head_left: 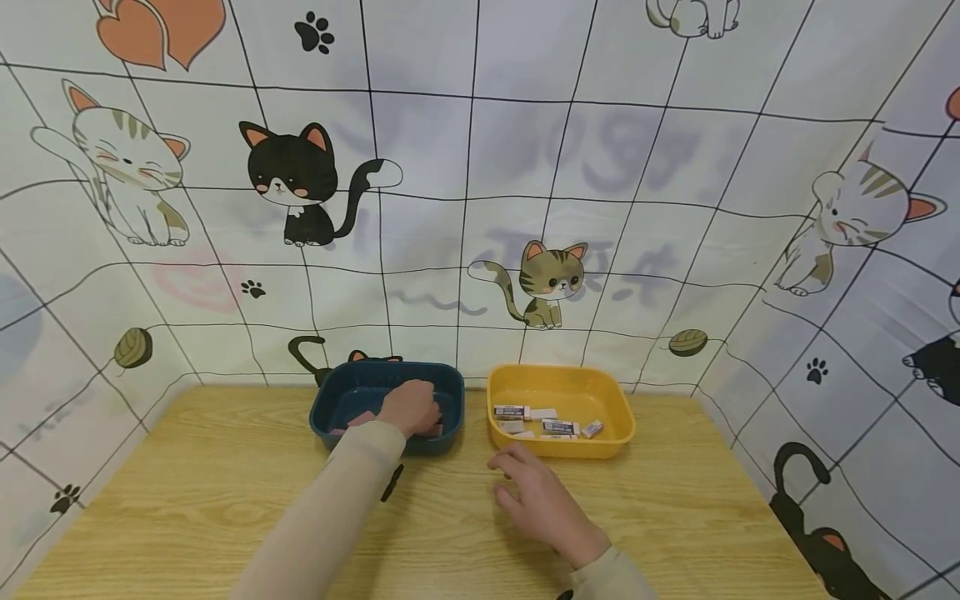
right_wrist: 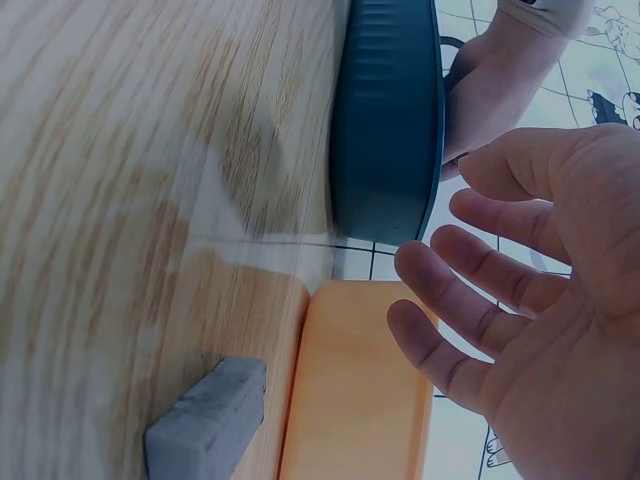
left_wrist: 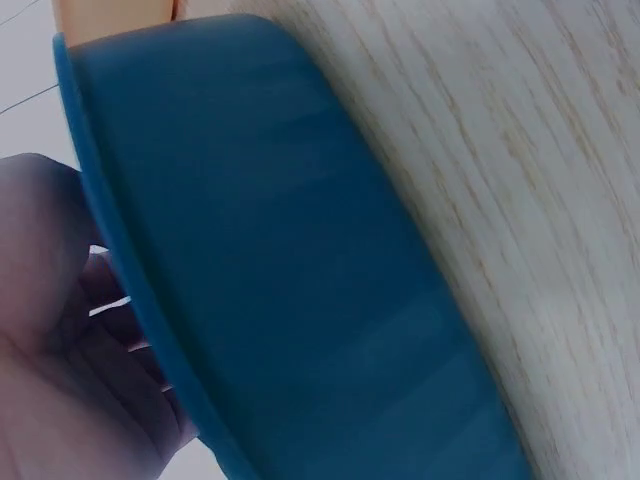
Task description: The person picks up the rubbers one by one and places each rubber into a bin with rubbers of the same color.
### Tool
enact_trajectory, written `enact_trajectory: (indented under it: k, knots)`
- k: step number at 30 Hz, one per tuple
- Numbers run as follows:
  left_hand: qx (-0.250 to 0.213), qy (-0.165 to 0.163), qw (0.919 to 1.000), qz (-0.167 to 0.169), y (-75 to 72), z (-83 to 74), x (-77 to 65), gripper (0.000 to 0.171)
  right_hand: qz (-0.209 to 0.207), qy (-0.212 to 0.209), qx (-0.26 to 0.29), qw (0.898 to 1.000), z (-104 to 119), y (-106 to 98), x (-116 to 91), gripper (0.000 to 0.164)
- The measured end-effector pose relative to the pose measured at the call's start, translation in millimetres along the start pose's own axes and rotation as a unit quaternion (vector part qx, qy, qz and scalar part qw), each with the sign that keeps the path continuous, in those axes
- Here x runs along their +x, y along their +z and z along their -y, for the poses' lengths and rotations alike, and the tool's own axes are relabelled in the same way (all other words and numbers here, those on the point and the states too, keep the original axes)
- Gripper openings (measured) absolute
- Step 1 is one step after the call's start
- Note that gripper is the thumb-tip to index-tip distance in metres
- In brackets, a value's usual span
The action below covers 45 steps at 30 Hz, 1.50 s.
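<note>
My left hand (head_left: 409,407) reaches over the near rim into a dark blue bin (head_left: 324,408); the bin hides its fingertips, so whether they hold anything cannot be seen. Pink pieces (head_left: 362,418) lie in that bin around the hand. In the left wrist view, the bin's wall (left_wrist: 270,250) fills the middle and covers part of the fingers. My right hand (head_left: 542,500) hovers just in front of a yellow bin (head_left: 618,437), its fingers loosely bent and holding nothing. Several white eraser-like blocks, some in dark-printed sleeves (head_left: 560,427), lie inside the yellow bin.
The bins stand side by side at the back of a wooden table (head_left: 225,483), close to a cat-print cloth (head_left: 427,233). In the right wrist view, a grey block (right_wrist: 210,420) shows low on the left; its kind is unclear.
</note>
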<state>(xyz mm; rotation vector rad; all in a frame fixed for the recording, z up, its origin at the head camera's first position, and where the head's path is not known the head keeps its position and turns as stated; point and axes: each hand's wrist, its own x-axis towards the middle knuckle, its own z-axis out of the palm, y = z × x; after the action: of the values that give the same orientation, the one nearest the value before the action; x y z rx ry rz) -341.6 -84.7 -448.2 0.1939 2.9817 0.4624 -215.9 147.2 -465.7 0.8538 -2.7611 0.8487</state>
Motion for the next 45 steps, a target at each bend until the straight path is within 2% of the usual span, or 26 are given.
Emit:
enact_trajectory:
  k: [10, 16, 18, 24, 31, 37, 40, 45]
  knots:
    - [-0.026, 0.024, 0.9993, 0.013, -17.0, 9.7, -13.7, 0.028, -0.007, -0.008, -0.005, 1.0, -0.8, 0.8, -1.0, 0.022]
    - [-0.026, 0.053, 0.9983, 0.002, -24.7, 8.5, -26.8, 0.012, -0.001, 0.0, 0.002, 1.0, -0.5, -1.4, -1.2, 0.022]
    - [-0.028, 0.058, 0.9979, -0.005, -24.9, 6.8, -31.2, 0.012, -0.005, -0.002, 0.001, 1.0, -0.2, -1.9, -1.0, 0.022]
    - [-0.016, 0.102, 0.9937, -0.043, -26.0, 2.9, -48.2, 0.016, -0.022, -0.006, -0.009, 1.0, -0.3, -1.5, -2.7, 0.022]
    - [-0.023, 0.161, 0.9813, -0.102, -22.6, 5.8, -67.8, 0.017, -0.036, -0.002, -0.025, 0.999, -0.6, -3.6, -5.9, 0.023]
    - [-0.037, 0.169, 0.9744, -0.143, -17.6, 6.2, -83.0, 0.016, -0.044, -0.002, -0.031, 0.999, -2.3, -7.0, -8.2, 0.025]
    - [-0.032, 0.172, 0.9715, -0.16, -14.4, 5.7, -89.9, 0.021, -0.045, 0.001, -0.034, 0.998, -4.1, -8.1, -9.9, 0.027]
    - [-0.021, 0.192, 0.9618, -0.194, -8.7, 5.6, -98.6, 0.024, -0.049, 0.007, -0.033, 0.998, -8.1, -9.3, -12.6, 0.029]
